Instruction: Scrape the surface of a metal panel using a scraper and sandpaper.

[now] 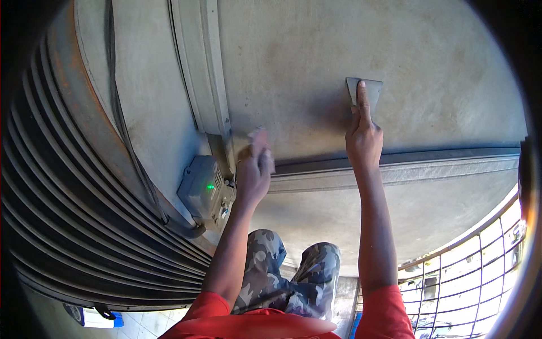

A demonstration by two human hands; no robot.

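Note:
My right hand (364, 144) holds a flat scraper blade (371, 91) against a pale, stained wall (296, 51). The index finger lies extended along the blade, and the wide edge points up. Left of it, my left hand (254, 169) is blurred by motion in front of the wall, near a vertical channel (207, 63). Its fingers are bent, with something small and pale at their tips; what that is cannot be made out. A horizontal ledge (313, 180) runs across the wall behind both forearms.
Below my left hand is a grey box (201, 186) with a keypad and a lit green light. Dark ribbed slats (84, 212) curve along the left, with a cable (123, 118) beside them. At lower right is a metal grille (457, 275). Camouflage trousers (292, 271) show below.

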